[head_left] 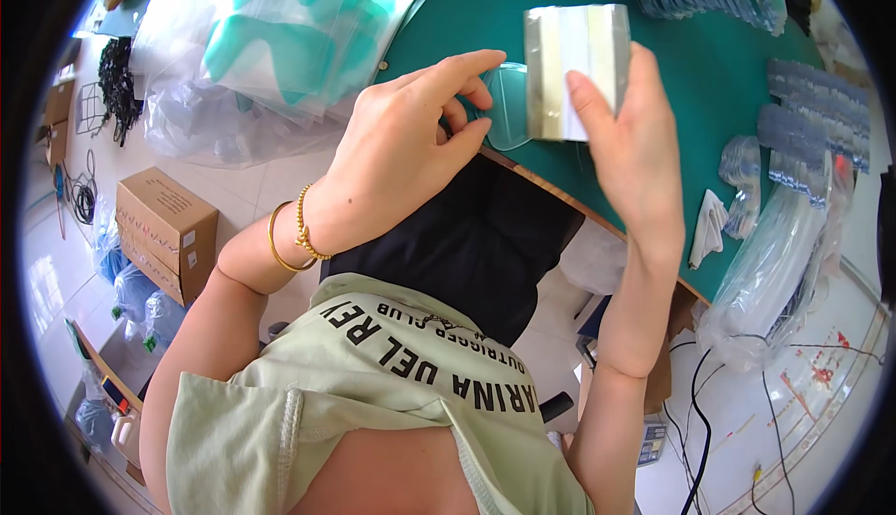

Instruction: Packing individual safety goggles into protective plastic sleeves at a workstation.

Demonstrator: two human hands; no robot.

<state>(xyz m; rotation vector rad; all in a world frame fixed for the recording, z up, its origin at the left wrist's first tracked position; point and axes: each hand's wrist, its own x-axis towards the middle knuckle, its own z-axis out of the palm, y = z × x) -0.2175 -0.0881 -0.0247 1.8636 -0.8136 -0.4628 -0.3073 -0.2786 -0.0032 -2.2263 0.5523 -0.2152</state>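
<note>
We've got packet (574, 43) clamped in right fingers (592, 107); can't tell if left fingers (464, 70) grip clear plastic (510, 112) beside it.

green-topped table (728, 76); wooden edge (535, 179) nearest the person; pale tiled floor (245, 184); white glare (43, 283) at far left

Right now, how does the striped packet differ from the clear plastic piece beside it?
The striped packet has pale yellow and white bands; the clear plastic piece shows green through it. The packet's corners look square; the clear piece's, rounded. The right hand holds the packet; the clear piece is by the left hand. Both are over the table.
</note>
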